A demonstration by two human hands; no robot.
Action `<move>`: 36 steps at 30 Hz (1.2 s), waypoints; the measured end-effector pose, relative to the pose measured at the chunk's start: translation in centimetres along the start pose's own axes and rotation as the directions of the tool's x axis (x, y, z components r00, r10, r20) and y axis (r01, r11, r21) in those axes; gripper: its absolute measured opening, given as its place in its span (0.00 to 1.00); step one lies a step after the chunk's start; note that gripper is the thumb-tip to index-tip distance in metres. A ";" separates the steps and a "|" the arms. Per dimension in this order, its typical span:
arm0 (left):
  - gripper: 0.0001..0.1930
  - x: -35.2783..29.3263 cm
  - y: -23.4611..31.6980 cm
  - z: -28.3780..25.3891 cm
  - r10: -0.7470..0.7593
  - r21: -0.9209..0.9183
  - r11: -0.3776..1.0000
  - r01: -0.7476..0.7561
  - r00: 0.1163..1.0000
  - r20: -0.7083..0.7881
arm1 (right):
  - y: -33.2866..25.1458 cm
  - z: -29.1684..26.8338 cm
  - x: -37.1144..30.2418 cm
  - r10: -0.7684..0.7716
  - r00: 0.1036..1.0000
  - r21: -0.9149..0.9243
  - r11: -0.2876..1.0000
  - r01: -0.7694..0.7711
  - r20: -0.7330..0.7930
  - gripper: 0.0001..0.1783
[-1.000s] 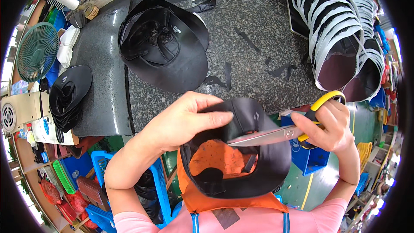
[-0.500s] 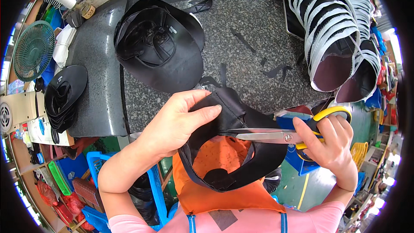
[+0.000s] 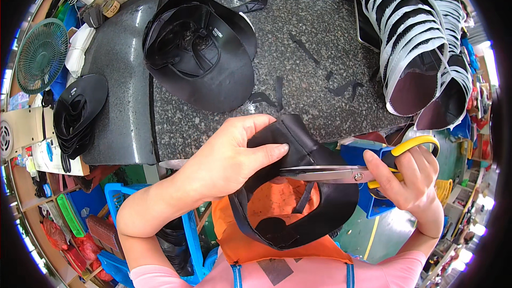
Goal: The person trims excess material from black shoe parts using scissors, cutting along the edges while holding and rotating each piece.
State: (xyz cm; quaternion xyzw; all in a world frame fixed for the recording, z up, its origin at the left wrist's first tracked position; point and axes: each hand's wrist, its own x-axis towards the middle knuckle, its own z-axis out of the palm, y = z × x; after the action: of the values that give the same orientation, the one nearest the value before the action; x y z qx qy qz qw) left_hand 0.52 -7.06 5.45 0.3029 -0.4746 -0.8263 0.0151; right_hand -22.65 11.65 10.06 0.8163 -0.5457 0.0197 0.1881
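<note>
The left hand (image 3: 226,154) is closed over the folded crown of a black fabric sun hat with a wide floppy brim (image 3: 320,202), thumb on top and fingers pressed flat along the fold, pinching the cloth tight. The right hand (image 3: 410,178) has its fingers through the yellow loops of a pair of steel-bladed scissors (image 3: 341,172); the blades lie nearly together, their tips meeting the hat fabric just beside the left fingertips. The hat hangs below the near edge of the speckled grey stone tabletop (image 3: 320,42), over an orange apron (image 3: 277,208). Beyond it on the tabletop lie black fabric trimmings (image 3: 274,93). Further back, toward the far left, rests a pile of black finished hats (image 3: 202,53). At the right edge leans a stack of grey-edged hat brims (image 3: 416,37).
</note>
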 end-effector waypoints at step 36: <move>0.13 0.9 1.0 0.2 -0.134 0.217 0.972 0.094 0.975 0.177 | 1.1 -0.2 1.0 -0.081 0.997 0.079 0.994 0.082 -0.016 0.26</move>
State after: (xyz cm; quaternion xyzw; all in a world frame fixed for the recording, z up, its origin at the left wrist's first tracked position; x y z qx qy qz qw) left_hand -0.53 -7.75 5.89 0.2494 -0.5390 -0.7970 -0.1094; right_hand -23.22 10.49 10.81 0.8446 -0.5096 0.0391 0.1597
